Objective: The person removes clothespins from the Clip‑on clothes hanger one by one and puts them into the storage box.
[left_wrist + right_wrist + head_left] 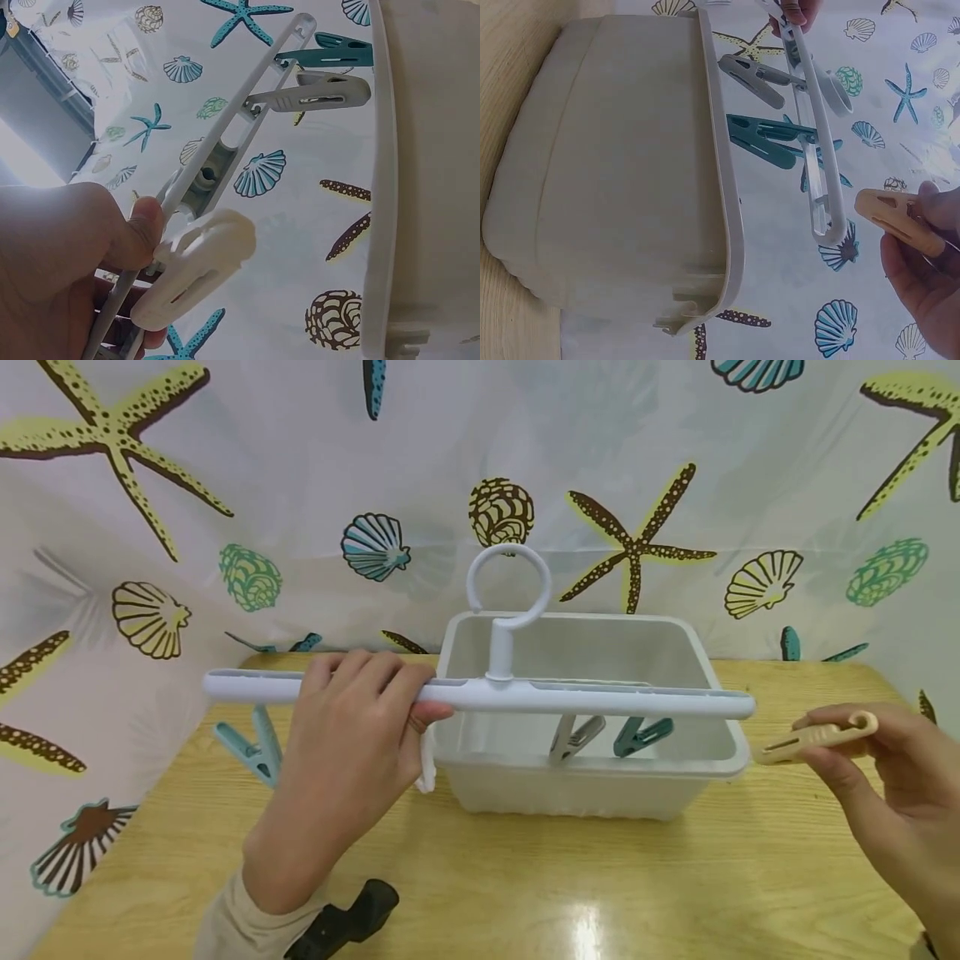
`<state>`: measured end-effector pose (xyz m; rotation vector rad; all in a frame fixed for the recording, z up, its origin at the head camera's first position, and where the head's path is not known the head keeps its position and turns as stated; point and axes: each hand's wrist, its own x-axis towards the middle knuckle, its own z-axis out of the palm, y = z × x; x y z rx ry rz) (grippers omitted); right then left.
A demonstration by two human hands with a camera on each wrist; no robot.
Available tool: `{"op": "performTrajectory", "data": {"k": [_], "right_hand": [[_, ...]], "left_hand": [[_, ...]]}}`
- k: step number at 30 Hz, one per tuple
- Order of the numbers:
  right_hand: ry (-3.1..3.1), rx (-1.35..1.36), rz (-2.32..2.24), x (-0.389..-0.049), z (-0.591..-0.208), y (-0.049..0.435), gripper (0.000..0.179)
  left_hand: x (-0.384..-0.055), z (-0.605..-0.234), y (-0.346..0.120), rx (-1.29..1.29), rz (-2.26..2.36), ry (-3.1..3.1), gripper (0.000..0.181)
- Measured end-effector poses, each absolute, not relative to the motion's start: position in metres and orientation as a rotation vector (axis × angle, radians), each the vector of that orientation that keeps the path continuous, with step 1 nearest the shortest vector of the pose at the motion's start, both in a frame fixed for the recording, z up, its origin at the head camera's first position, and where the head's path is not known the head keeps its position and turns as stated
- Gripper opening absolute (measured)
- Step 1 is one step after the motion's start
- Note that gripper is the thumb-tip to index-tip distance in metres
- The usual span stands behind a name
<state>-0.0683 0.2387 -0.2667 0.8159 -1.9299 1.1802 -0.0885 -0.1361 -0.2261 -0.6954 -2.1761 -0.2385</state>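
The left hand gripped the hanger, fingers curled over it, at nine o'clock from the stem as seen from the head. The hook rose at twelve o'clock. The right hand, between three and four o'clock, pinched the beige peg between thumb and fingers, near the hanger's right end but apart from it. Four more pegs hung under the hanger: the blue peg between eight and nine, the white peg just beside the left hand between seven and eight, the grey peg at four and the teal peg between three and four. The tub stood on the table at about four, showing behind the last two; whether they touched its rim could not be told
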Motion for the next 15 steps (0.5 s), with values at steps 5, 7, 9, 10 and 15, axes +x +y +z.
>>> {"op": "performTrajectory", "data": {"k": [5,7,9,10,15], "right_hand": [[-1.847,0.873,1.33,-0.073,-0.269,0.24,0.04],[-1.826,0.865,1.367,-0.073,-0.27,0.241,0.038],[-1.814,0.853,1.392,-0.073,-0.27,0.243,0.037],[-1.806,0.846,1.408,-0.073,-0.27,0.243,0.036],[-1.749,0.837,1.492,-0.073,-0.268,0.245,0.031]], "left_hand": [[-0.086,-0.226,-0.137,-0.701,-0.261,-2.189,0.018],[-0.084,-0.225,-0.136,-0.715,-0.27,-2.19,0.018],[-0.082,-0.225,-0.135,-0.729,-0.273,-2.185,0.019],[-0.081,-0.225,-0.134,-0.734,-0.273,-2.179,0.02],[-0.078,-0.226,-0.132,-0.735,-0.278,-2.19,0.02]]}}
